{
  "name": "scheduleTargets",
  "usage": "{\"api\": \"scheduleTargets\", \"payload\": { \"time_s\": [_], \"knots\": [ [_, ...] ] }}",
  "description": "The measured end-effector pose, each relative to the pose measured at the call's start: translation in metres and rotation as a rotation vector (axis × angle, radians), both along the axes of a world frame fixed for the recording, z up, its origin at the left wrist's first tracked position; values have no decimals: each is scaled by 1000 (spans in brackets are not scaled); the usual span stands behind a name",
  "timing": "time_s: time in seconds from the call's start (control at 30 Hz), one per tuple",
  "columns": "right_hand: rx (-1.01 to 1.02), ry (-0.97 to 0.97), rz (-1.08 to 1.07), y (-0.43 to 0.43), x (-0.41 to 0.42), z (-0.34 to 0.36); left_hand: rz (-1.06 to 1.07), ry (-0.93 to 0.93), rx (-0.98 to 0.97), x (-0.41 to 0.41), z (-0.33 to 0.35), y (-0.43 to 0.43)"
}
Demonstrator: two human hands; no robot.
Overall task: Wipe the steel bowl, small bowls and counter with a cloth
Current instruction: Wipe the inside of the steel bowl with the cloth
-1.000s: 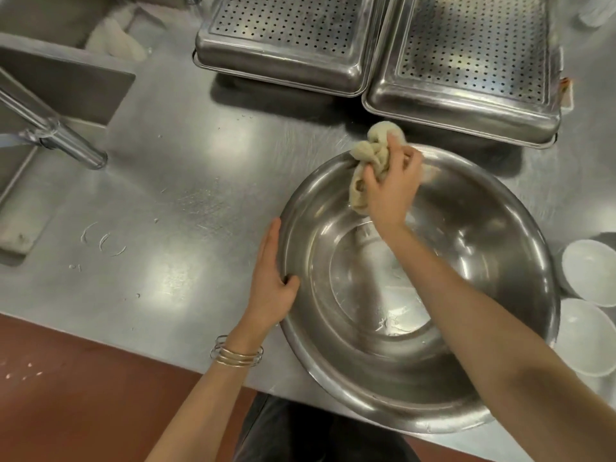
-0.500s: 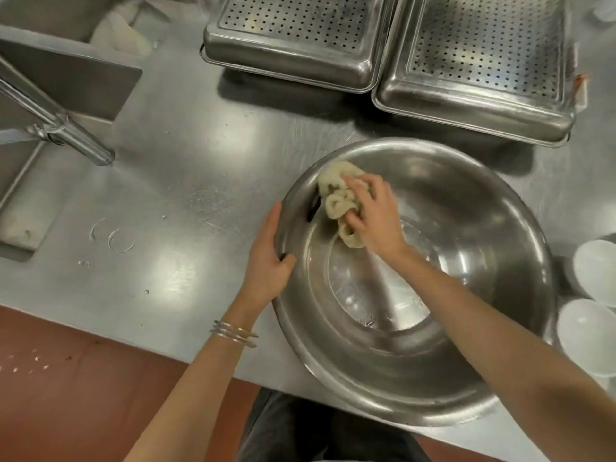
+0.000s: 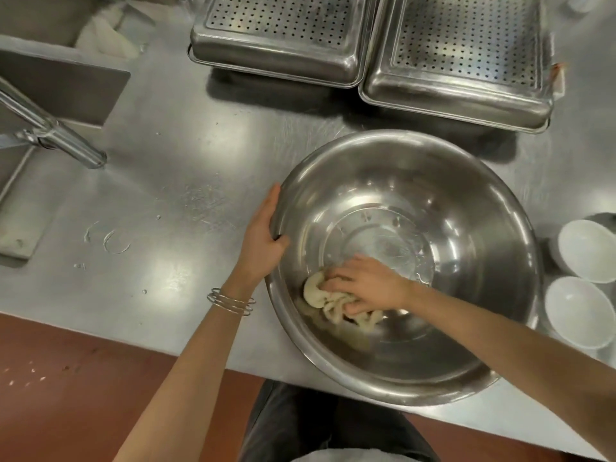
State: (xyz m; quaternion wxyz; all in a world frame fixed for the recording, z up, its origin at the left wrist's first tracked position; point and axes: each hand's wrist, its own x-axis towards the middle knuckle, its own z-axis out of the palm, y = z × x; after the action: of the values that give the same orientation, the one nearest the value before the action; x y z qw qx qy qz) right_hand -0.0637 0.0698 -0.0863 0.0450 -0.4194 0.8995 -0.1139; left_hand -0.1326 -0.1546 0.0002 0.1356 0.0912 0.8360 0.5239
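Observation:
A large steel bowl [image 3: 466, 201] sits on the steel counter [image 3: 186, 181], overhanging the front edge a little. My left hand [image 3: 263, 241] grips the bowl's left rim, thumb inside. My right hand [image 3: 363, 285] presses a crumpled cream cloth [image 3: 316, 291] against the near-left inner wall of the bowl. Two small white bowls [image 3: 586, 250] [image 3: 578, 311] stand on the counter just right of the big bowl, empty and upright.
Two upturned perforated steel trays [image 3: 283, 35] [image 3: 466, 55] lie at the back of the counter. A sink with a tap [image 3: 56, 135] is at the left. Dried ring marks [image 3: 110, 240] and specks show on the counter left of the bowl.
My right hand has swept the cloth from the far rim, down the left inner wall, to the near-left inside of the bowl. My left hand has kept its hold on the rim.

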Motion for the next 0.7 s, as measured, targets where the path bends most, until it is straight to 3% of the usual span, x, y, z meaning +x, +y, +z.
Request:
{"api": "scheduleTargets", "payload": {
  "time_s": [0.03, 0.1, 0.17, 0.23, 0.33, 0.5, 0.57, 0.63, 0.7],
  "knots": [
    [28, 54, -56, 13, -5, 1, 10, -19, -15, 3, 0, -2],
    [40, 97, -408, 33, -15, 6, 58, -59, -43, 18, 0, -9],
    [67, -1, -880, 36, -24, 11, 80, -70, -50, 47, -1, -12],
    [200, -138, -1106, 25, -29, 12, 83, -59, -25, 74, -3, -8],
    [277, -73, -961, 2, -16, 8, 130, -33, 16, 80, -8, -3],
    [208, 32, -366, -10, 21, -2, -2, -2, -21, 44, -13, -17],
    [228, 54, -256, 1, 15, 4, -51, 22, -58, 32, -9, -19],
    [245, -28, -438, 7, 3, 12, -11, 44, -90, 36, -4, -18],
    [174, -129, -799, 3, -5, 11, 73, 10, -65, 60, 0, -14]
  ]
}}
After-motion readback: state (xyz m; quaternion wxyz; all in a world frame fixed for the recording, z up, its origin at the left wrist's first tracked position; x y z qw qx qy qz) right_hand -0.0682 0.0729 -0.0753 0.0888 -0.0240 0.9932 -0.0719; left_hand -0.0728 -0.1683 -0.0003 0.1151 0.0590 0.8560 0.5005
